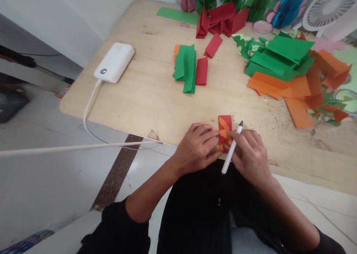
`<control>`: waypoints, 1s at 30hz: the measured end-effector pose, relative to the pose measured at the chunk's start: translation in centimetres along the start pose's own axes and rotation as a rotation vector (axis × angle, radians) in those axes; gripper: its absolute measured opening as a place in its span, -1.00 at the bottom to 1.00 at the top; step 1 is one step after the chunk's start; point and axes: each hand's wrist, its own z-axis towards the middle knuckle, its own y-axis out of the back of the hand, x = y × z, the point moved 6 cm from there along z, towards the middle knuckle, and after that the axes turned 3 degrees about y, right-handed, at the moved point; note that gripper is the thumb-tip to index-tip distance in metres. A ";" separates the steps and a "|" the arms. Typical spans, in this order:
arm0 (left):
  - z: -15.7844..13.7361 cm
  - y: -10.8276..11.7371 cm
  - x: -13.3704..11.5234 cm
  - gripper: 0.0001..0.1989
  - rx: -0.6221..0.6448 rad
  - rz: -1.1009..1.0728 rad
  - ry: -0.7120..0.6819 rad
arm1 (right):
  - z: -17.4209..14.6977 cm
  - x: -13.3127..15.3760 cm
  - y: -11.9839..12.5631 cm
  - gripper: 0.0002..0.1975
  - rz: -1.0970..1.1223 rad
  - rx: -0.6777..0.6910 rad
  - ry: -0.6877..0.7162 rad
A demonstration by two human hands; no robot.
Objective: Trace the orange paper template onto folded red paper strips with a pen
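At the table's front edge lies a red folded paper [228, 119] with an orange paper cutout [223, 123] on top of it. My left hand [196, 146] reaches in from the left, its fingers bent together and gripping the side of the red paper and the cutout. From the right, my right hand [251, 151] holds a white pen [230, 153] slantwise, dark tip pointing up and away. Its thumb and fingertips also touch the orange cutout, hiding part of its outline.
Green folded papers [186, 66] lie mid-table beside a red folded piece [201, 71]. A white power bank [115, 62] with a cable sits left. Green sheets [281, 57], orange sheets [298, 109] and scraps pile up right. Red papers [223, 18] and a white fan [330, 8] are behind.
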 end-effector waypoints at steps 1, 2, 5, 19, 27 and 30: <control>0.0 0.0 0.0 -0.87 0.000 -0.002 -0.002 | 0.0 0.0 0.0 -0.75 -0.001 0.000 -0.001; 0.0 0.0 0.0 -0.87 0.000 -0.002 -0.003 | 0.0 0.0 0.0 -0.75 -0.003 0.000 -0.003; 0.0 0.1 -0.1 -0.87 -0.011 0.001 -0.008 | -0.1 0.0 0.0 -0.74 -0.010 0.004 -0.006; 0.5 0.2 -0.5 -0.87 -0.017 0.043 0.008 | -0.3 0.0 -0.1 -0.66 0.014 0.002 0.030; 0.5 -0.3 -0.4 -0.76 0.045 0.082 0.040 | -0.5 -0.2 -0.3 -0.67 0.032 0.000 0.024; 0.6 -0.5 -0.4 -0.71 0.112 0.088 0.048 | -0.5 -0.2 -0.3 -0.69 0.040 0.001 0.020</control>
